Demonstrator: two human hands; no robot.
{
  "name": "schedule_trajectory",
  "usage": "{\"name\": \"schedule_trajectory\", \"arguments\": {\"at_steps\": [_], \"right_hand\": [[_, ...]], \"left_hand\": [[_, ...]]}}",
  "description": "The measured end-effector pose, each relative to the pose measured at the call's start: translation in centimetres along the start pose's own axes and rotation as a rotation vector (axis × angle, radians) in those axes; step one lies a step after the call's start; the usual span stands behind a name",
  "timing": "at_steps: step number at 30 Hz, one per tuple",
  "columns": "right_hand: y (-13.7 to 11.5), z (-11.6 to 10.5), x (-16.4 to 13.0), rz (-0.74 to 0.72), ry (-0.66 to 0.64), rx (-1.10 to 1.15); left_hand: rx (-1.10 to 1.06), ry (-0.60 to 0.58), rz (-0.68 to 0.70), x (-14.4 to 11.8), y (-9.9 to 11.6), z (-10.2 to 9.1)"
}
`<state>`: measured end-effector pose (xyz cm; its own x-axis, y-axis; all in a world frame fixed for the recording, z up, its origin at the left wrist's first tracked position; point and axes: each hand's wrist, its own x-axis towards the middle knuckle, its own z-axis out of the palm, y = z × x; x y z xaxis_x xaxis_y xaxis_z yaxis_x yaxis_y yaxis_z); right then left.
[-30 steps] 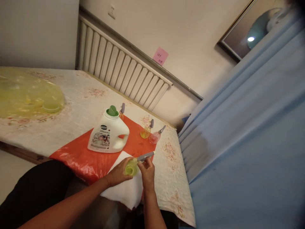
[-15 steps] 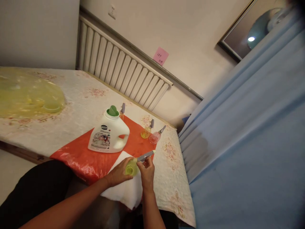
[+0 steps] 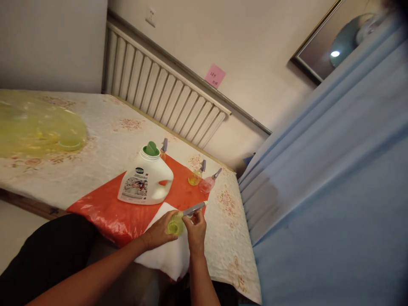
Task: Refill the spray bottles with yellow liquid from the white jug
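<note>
Left hand: the left hand (image 3: pixel 159 231) wraps the round belly of a small green bottle (image 3: pixel 175 225), fingers clamped on it.
Right hand: the right hand (image 3: pixel 195 229) pinches the bottle's grey sprayer (image 3: pixel 194 208), fingertips together on its neck.
Green bottle: held just above a white towel (image 3: pixel 167 255) at the near edge of the tabletop (image 3: pixel 105 131), tilted, with the sprayer pointing right.
Towel: lies partly over an orange sheet (image 3: pixel 105 210) and hangs off the near edge.
Jug: a white jug (image 3: pixel 145 180) with a green cap (image 3: pixel 151 148) stands on the orange sheet, far from the hands and to the left.
Other bottles: a yellow bottle (image 3: pixel 194 178) and a pink bottle (image 3: pixel 207 183) stand touching at the sheet's far right corner; another sprayer top (image 3: pixel 164 145) shows behind the jug.
Far left: a crumpled yellow bag (image 3: pixel 35 127) lies on the tabletop, well apart from everything else.
Right side: a blue curtain (image 3: pixel 334 178) hangs just beside the tabletop.
Wall: a pink note (image 3: pixel 214 76) is stuck above the radiator (image 3: pixel 159 93).
</note>
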<state>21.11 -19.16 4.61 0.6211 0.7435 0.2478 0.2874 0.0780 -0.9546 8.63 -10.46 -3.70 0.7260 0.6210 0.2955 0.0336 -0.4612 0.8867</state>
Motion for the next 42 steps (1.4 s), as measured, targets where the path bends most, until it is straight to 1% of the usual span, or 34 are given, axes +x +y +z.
{"name": "schedule_trajectory", "arguments": {"at_steps": [2,5,7,8,12,14,16,19,21,27,30,33,37,40,42], "right_hand": [[-0.1,-0.1,-0.1,-0.011,-0.031,0.016],[-0.6,-0.7,-0.2,-0.044,-0.157,0.048],[-0.7,-1.0,-0.3,-0.044,-0.202,0.048],[-0.7,-1.0,-0.2,-0.038,-0.193,0.04],[-0.3,-0.5,0.0,-0.011,-0.06,-0.001],[-0.2,-0.2,-0.1,-0.007,-0.024,-0.013],[-0.2,-0.3,-0.2,-0.018,-0.042,-0.012],[-0.3,-0.5,-0.4,-0.035,-0.112,0.009],[-0.4,-0.6,-0.5,-0.03,-0.125,0.015],[-0.3,0.1,-0.4,-0.039,-0.005,-0.011],[0.0,0.3,-0.7,-0.025,0.008,-0.042],[0.6,0.4,-1.2,0.012,0.033,-0.147],[1.5,0.7,-1.8,-0.048,0.065,-0.297],[1.8,1.1,-2.1,-0.054,0.061,-0.325],[1.9,1.2,-2.1,-0.037,0.061,-0.311]], "left_hand": [[0.0,0.0,-0.001,0.0,0.0,0.0],[0.0,0.002,-0.001,0.0,0.0,0.0],[0.001,0.005,-0.004,-0.1,0.1,-0.1],[0.002,0.006,-0.007,-0.1,0.1,-0.1],[0.009,0.003,-0.024,-0.1,0.1,-0.1],[0.011,0.001,-0.023,0.0,0.1,-0.1],[0.011,0.005,-0.021,0.0,0.1,-0.1],[0.009,0.01,-0.02,0.0,0.2,-0.1],[0.007,0.01,-0.017,-0.1,0.2,-0.1],[0.02,0.009,-0.018,0.0,0.2,-0.1],[0.027,0.006,-0.015,0.0,0.3,-0.1],[0.025,-0.002,0.004,0.1,0.5,-0.2],[0.014,-0.013,0.016,0.3,0.9,-0.3],[-0.001,-0.028,0.012,0.4,0.8,-0.4],[0.005,-0.033,-0.006,0.4,0.4,-0.3]]}}
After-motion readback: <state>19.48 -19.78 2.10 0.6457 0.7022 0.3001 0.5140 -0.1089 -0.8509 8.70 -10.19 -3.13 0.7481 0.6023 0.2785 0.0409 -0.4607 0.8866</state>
